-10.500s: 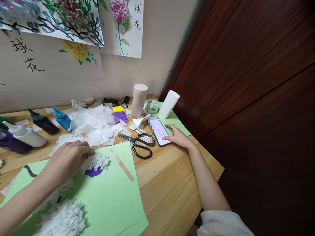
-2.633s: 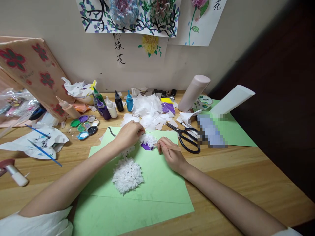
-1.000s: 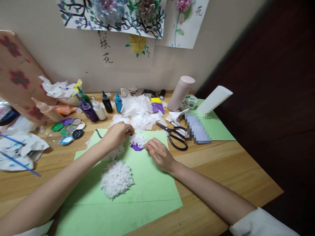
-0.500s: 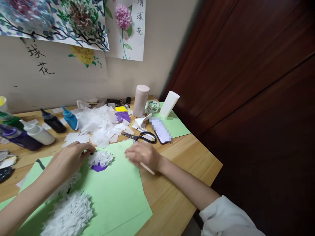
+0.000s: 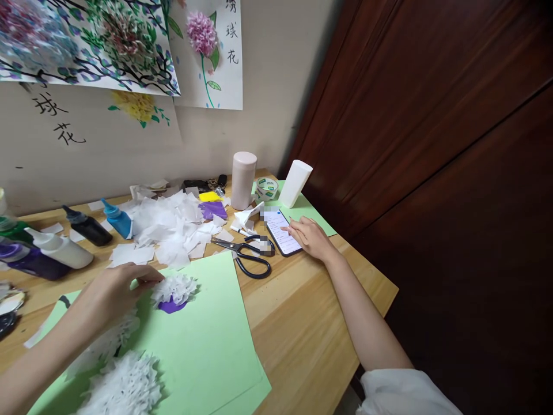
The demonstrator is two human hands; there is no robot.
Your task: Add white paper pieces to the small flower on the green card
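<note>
My left hand [image 5: 114, 288] rests on the pale green paper sheet [image 5: 207, 340], fingers loosely curled with nothing held, tips touching the white tissue-paper pompom flower [image 5: 175, 287] stuck over a purple patch. My right hand [image 5: 309, 237] lies spread and empty at 2 o'clock from that flower, fingertips on the screen of the black smartphone [image 5: 283, 231]. Black-handled scissors [image 5: 242, 256] lie just beside the phone at its 8 o'clock. A heap of white tissue squares [image 5: 166, 227] sits at 12 o'clock from the flower.

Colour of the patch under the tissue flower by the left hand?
Purple patch, head view.
</note>
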